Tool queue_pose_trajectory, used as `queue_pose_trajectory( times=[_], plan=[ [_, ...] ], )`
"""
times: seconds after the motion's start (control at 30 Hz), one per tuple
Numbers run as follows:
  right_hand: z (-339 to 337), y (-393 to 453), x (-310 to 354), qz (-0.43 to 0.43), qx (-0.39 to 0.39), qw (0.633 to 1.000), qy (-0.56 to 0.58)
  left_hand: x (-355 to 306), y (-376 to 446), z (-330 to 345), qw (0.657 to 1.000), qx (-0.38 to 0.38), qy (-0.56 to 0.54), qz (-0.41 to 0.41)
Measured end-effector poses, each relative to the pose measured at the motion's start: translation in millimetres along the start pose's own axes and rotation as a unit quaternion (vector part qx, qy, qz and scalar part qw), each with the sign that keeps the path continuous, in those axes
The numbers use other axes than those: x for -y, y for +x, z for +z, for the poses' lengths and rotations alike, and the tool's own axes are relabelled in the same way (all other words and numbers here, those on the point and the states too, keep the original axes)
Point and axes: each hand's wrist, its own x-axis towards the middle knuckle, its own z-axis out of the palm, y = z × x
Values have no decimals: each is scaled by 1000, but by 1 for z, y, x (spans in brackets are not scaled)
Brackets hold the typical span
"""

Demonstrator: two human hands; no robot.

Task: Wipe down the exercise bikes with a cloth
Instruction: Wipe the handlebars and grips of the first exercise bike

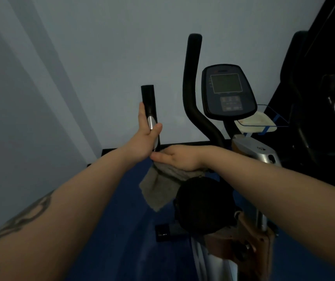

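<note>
- At centre frame, the left hand grips the short black handlebar of the exercise bike; the thumb lies across the bar's front just below a silver sensor plate, and the fingers pass behind the bar.
- The handlebar stands near upright, its open top end at 12 o'clock from the left hand.
- The right hand sits at 4 o'clock from the left hand, touching or almost touching it at the base of the bar. Its palm faces down and its fingers curl over the grey cloth, holding the cloth against the lower bar.
- The cloth hangs from under the right hand toward 6 o'clock, its loose corner lowest, just beside the black round housing.
- The tall curved black handle rises at 1 o'clock from the hands.
- The console with its grey screen lies at 2 o'clock, right of the curved handle.
- A white tray with blue edging sits at 3 o'clock, just right of and below the console.
- The blue floor lies at 6 o'clock, and the pale wall fills the background.
</note>
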Motion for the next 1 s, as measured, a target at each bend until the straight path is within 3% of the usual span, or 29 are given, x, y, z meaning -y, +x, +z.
queue_pose_trajectory(
  times=[0.1, 0.27, 0.47, 0.57, 0.67, 0.77, 0.83, 0.93, 1.0],
  plan=[
    [1, -7, -8, -17, -50, 998, -28, -1, 0, -2, 1000, 3, 5, -8],
    [-12, -26, -24, 26, 27, 972, -232, 1, 1, -2, 1000, 8, 3, -13],
    [1, 1, 1, -19, -14, 1000, 7, 1, 2, -1, 1000, 5, -28, -12],
    [5, -1, -3, -32, -62, 997, -37, -1, 0, 0, 998, -2, -61, -11],
    [4, -13, -16, -8, -57, 988, -141, 2, -2, 5, 995, -20, -97, -18],
    [3, -14, -16, -16, -65, 988, -140, 8, -3, 12, 986, -64, -152, -17],
    [5, -4, -8, -32, -85, 994, -54, 10, -1, 16, 970, -105, -216, -38],
    [10, 10, 2, -34, -126, 986, 99, 7, -1, 20, 894, -143, -408, -117],
    [12, 17, 2, -33, -165, 976, 138, 7, 0, 25, 874, -155, -446, -117]
  ],
)
